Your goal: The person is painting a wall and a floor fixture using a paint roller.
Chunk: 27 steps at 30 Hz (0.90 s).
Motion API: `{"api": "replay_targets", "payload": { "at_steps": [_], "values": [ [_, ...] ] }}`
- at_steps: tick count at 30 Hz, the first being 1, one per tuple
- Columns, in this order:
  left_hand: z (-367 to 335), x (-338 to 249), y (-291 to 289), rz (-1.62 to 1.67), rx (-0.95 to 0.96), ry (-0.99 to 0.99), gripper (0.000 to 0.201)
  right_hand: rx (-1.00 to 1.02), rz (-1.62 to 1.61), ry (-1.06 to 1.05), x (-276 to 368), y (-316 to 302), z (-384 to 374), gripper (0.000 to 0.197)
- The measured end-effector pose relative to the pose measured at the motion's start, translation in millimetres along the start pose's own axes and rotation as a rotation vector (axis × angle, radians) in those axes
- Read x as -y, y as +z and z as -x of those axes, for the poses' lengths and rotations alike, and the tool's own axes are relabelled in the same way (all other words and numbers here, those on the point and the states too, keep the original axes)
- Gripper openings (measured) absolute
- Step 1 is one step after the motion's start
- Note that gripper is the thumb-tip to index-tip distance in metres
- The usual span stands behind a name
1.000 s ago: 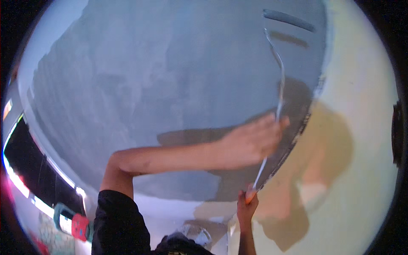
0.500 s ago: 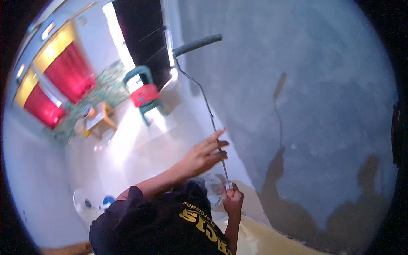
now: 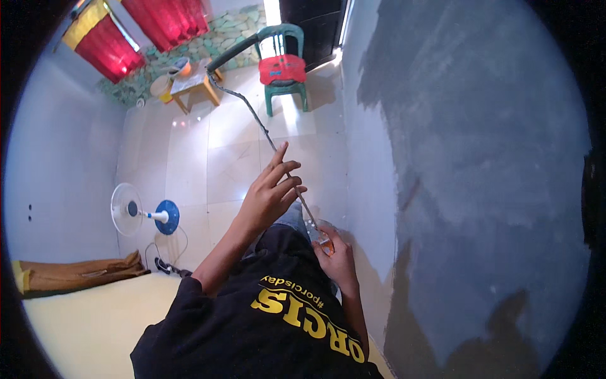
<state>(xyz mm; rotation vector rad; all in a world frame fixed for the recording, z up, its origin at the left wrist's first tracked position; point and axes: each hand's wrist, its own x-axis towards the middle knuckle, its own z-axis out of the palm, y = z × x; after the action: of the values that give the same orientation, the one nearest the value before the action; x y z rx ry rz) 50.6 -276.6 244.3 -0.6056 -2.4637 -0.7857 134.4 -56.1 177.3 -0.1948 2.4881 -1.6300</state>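
Note:
A long paint roller slants up and to the left from my body, its dark grey sleeve [image 3: 233, 52] well away from the wall. Low on the tool, my right hand [image 3: 339, 260] is closed around the orange handle [image 3: 326, 245]. Farther up, my left hand [image 3: 264, 197] loosely holds the thin bent metal rod [image 3: 255, 115], its index finger stretched out and the other fingers curled across the rod. The grey wall [image 3: 480, 158] on my right carries a darker, uneven-edged coat beside a paler strip [image 3: 371, 170].
A green plastic chair [image 3: 284, 95] with a red item on its seat stands ahead, near a dark door [image 3: 310, 25]. Left of it is a small wooden table [image 3: 196, 82] with things on it. A standing fan [image 3: 167, 216] and its cable are on the tiled floor [image 3: 233, 126], beside a pale yellow surface [image 3: 82, 328].
The roller's sleeve has swung left, away from the wall and over the room. Both hands have moved left with it, keeping hold. The view has turned, showing more floor and the fan.

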Motion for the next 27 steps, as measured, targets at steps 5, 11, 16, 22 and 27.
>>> {"api": "replay_targets", "payload": {
  "at_steps": [5,11,16,22,27],
  "values": [
    [5,75,-20,0.104,0.037,-0.038,0.014,0.123,-0.012,-0.020,19,35,-52,0.032],
    [57,231,115,0.462,0.170,0.006,0.024,0.202,-0.088,0.099,-170,118,-149,0.019],
    [88,363,166,0.286,0.034,-0.166,0.041,0.281,-0.101,-0.014,-210,252,-277,0.021],
    [137,366,73,0.059,-0.243,-0.552,0.046,0.685,-0.224,0.149,-133,296,-358,0.025],
    [180,362,60,-0.109,-0.278,-0.807,0.049,0.853,0.069,-0.126,-106,302,-410,0.029]
  ]
}}
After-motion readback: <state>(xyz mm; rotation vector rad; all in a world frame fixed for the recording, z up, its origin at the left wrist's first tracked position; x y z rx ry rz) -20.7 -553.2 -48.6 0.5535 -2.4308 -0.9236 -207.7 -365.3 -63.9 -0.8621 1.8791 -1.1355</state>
